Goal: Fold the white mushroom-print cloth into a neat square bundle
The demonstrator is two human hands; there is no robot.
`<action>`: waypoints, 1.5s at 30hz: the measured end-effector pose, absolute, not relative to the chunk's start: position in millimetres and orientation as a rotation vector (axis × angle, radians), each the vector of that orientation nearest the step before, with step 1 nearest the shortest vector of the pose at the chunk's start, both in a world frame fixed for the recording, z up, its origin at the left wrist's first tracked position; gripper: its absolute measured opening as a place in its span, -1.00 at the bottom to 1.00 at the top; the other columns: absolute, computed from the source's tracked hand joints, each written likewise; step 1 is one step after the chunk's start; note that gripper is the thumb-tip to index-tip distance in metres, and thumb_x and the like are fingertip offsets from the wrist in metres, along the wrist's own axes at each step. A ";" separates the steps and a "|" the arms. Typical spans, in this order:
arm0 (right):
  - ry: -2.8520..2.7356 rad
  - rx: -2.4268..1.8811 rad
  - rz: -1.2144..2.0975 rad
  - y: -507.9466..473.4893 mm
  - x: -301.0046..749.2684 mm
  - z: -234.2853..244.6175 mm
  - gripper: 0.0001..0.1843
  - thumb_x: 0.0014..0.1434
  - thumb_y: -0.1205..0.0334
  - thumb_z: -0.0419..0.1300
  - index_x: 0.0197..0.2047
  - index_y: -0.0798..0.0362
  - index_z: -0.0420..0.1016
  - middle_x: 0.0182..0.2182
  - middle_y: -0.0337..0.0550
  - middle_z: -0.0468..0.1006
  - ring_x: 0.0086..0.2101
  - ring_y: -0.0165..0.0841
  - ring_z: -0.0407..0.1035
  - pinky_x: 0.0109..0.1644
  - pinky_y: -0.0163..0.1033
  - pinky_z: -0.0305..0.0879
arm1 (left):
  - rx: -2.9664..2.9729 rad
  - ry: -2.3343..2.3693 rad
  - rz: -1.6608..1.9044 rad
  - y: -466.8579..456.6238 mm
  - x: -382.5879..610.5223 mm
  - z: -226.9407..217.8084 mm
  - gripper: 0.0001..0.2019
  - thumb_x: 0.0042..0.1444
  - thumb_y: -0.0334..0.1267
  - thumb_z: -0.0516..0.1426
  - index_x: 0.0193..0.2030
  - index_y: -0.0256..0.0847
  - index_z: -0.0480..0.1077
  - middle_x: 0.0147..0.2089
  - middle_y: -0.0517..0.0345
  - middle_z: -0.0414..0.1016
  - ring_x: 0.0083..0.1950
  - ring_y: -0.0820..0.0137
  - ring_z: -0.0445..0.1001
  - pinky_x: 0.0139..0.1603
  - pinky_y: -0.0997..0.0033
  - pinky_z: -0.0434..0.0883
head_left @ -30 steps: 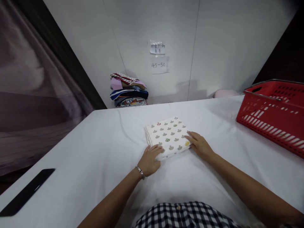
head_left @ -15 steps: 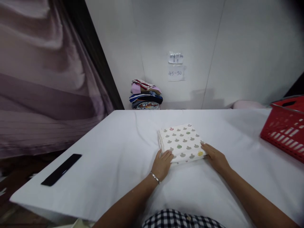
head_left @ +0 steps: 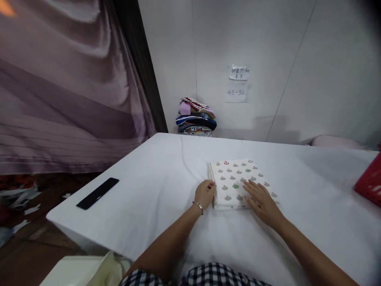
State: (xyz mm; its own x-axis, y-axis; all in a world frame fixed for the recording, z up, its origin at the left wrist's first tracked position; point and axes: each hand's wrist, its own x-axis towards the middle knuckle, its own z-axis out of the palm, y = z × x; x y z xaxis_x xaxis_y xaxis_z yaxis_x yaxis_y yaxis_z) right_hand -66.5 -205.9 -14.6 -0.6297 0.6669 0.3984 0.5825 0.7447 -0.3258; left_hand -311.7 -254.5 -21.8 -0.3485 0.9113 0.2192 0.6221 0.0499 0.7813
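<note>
A folded white cloth [head_left: 230, 172], printed with grey, red and green mushroom shapes, lies on the white-covered table [head_left: 143, 174] in front of me. Its layers show along the left side. My left hand [head_left: 205, 193], with a bracelet at the wrist, is at that left edge, fingers curled in and pinching the edge. Across the lower right of the cloth's top my right hand [head_left: 263, 202] rests flat, fingers stretched out and pointing left. It covers part of the print.
A black flat object [head_left: 98, 193] lies at the table's left. At the far right stands a red basket [head_left: 370, 180], partly out of view. Folded fabrics [head_left: 196, 118] are stacked behind the table by the wall. A white bin [head_left: 80, 270] is below the table's near left corner.
My right hand has slid from the cloth's right corner onto its top. My left hand has moved to the left edge and curled its fingers. The view has turned left.
</note>
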 end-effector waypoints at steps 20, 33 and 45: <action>-2.619 -0.840 0.058 -226.3 -158.1 -40.6 -0.50 0.23 0.05 -0.11 0.16 0.10 0.23 0.14 0.02 0.26 0.15 -0.17 0.06 0.18 0.08 -0.07 | 1.325 2.165 0.903 -224.2 -308.1 -22.7 -0.76 -0.07 -0.06 0.17 -0.40 -0.21 0.38 -0.35 0.14 0.46 -0.30 0.39 0.40 -0.28 0.46 0.27; -2.544 -0.724 0.206 -229.3 -151.8 -32.9 -0.64 0.24 0.20 -0.09 0.03 0.04 0.36 0.04 -0.04 0.40 0.09 -0.22 0.18 0.15 0.05 0.01 | 1.221 2.165 0.996 -226.0 -313.6 -33.0 -0.82 -0.04 -0.23 0.09 -0.59 -0.22 0.29 -0.58 0.27 0.33 -0.48 0.49 0.28 -0.43 0.52 0.18; -2.556 -0.772 0.167 -232.0 -155.6 -35.0 -0.62 0.23 0.18 -0.10 0.05 0.01 0.35 0.06 -0.06 0.38 0.09 -0.19 0.18 0.14 0.08 0.01 | 1.264 2.179 0.913 -211.0 -314.3 -23.7 -0.73 -0.04 -0.04 0.12 -0.53 -0.21 0.34 -0.49 0.19 0.43 -0.42 0.43 0.36 -0.40 0.48 0.23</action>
